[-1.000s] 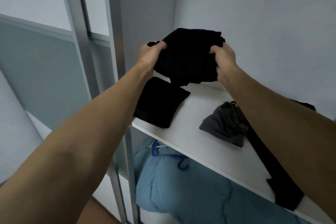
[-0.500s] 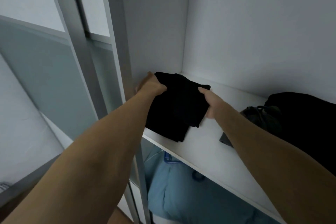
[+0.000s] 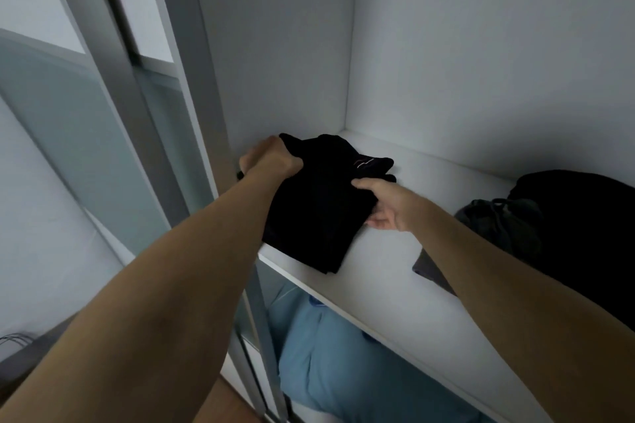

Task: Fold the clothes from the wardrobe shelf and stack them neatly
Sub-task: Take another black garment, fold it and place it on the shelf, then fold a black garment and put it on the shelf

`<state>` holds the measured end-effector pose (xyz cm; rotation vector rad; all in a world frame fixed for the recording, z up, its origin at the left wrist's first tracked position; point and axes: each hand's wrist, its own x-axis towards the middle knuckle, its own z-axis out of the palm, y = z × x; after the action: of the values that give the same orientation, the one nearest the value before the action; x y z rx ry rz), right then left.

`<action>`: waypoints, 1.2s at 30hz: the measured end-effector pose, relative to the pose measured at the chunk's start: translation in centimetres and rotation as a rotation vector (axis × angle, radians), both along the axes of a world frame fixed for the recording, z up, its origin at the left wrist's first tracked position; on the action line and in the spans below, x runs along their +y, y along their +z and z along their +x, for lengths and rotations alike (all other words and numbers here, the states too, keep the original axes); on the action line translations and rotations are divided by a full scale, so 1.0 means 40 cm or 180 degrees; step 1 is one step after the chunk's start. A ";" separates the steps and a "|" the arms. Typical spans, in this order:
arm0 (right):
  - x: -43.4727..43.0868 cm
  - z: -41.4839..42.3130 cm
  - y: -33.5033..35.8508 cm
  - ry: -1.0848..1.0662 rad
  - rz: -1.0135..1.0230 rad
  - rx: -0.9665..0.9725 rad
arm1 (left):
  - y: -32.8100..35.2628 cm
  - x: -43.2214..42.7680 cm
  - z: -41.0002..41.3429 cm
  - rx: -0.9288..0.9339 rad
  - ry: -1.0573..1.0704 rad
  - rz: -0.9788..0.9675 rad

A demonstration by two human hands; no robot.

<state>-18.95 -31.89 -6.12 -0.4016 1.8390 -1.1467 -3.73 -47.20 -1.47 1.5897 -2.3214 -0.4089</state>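
Left hand [image 3: 271,161] and right hand [image 3: 385,206] grip opposite edges of the folded black cloth garment [image 3: 319,213] — probably soft, floppy, light.

Black folded clothes [image 3: 319,209]: flat at frame centre, on left end of white shelf [image 3: 388,288], close against side wall; thin pale stripe on top. You hold them at both sides, left hand [image 3: 271,158] and right hand [image 3: 385,206]. Crumpled grey garment [image 3: 498,223] and black heap [image 3: 584,233]: right of frame, touching.

The single head-worn camera looks forward and down, close over the white shelf [image 3: 385,271], perhaps from slightly left
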 end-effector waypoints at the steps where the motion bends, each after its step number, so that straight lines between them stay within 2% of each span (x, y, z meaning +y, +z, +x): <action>1: -0.003 -0.013 0.006 -0.0089 0.0018 0.0079 | 0.002 -0.003 -0.006 0.0149 0.0013 -0.0173; 4: -0.029 -0.041 -0.003 -0.0666 -0.0259 0.0519 | 0.016 -0.015 -0.033 0.1153 -0.0093 -0.0664; 6: -0.051 -0.057 -0.021 -0.0959 -0.0513 0.1037 | 0.014 -0.023 -0.051 0.1462 -0.0221 -0.0861; 11: -0.087 -0.061 -0.040 -0.0653 -0.0290 0.1913 | -0.070 -0.029 -0.067 0.0277 -0.0436 -0.0717; 17: -0.112 -0.037 0.003 -0.0202 -0.0191 0.2642 | -0.067 -0.038 -0.061 0.0189 -0.0473 -0.1165; 20: -0.129 -0.047 0.048 -0.0755 -0.0547 0.3068 | -0.041 -0.020 -0.053 0.0291 -0.0784 -0.1858; 22: -0.141 -0.064 0.056 -0.1148 -0.0734 0.2928 | -0.035 -0.002 -0.054 0.0073 -0.1140 -0.2127; 24: -0.149 -0.091 0.029 -0.1094 -0.0412 0.2639 | -0.053 0.014 -0.059 -0.0485 -0.1377 -0.1715; 27: -0.144 -0.114 -0.032 -0.0389 0.0253 0.2290 | -0.098 0.005 -0.056 -0.1039 -0.1305 -0.0704; 32: -0.131 -0.116 -0.046 -0.0157 0.0014 0.2381 | -0.125 -0.025 -0.062 -0.0867 -0.1016 0.0188; 36: -0.078 -0.111 -0.044 -0.0021 -0.0244 0.2339 | -0.126 -0.019 -0.068 -0.0941 -0.1001 0.0183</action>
<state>-23.40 -35.01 -7.87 -0.9580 2.4166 -1.1625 -6.44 -47.96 -6.50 1.3891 -2.8236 -0.3294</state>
